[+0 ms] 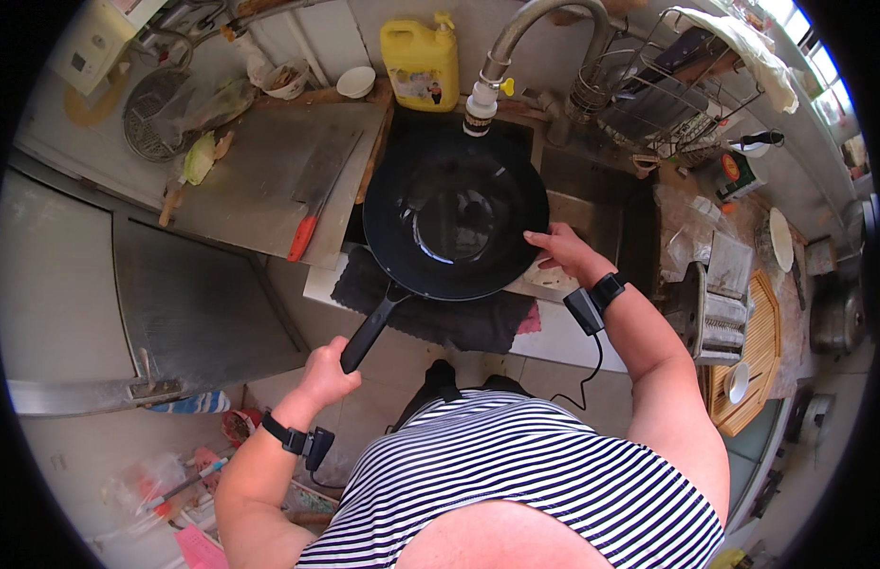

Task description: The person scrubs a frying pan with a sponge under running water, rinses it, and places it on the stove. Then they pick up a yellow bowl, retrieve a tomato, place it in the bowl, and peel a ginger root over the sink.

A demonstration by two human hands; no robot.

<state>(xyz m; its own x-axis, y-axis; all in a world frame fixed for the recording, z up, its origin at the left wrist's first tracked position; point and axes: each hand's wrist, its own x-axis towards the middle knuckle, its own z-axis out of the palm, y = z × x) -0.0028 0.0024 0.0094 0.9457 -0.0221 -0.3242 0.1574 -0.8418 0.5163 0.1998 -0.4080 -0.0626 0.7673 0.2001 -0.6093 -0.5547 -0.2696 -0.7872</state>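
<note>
A large black wok (454, 206) sits over the sink, beneath the faucet nozzle (480, 114). Its inside looks wet and shiny, with some liquid at the bottom. My left hand (328, 375) is closed around the end of the wok's black handle (372, 331), which points toward me on the left. At the wok's right rim, my right hand (564, 249) has its thumb over the edge and its other fingers below, partly hidden. Under the front of the wok, a dark cloth (440, 323) hangs over the white counter edge.
On the left, a cleaver (326, 178) with a red handle lies on a metal board (262, 156) beside a piece of cabbage (199, 158). A yellow jug (420, 67) stands behind the wok. At right are a wire rack (674, 92), a pasta machine (717, 313) and a wooden tray (763, 341).
</note>
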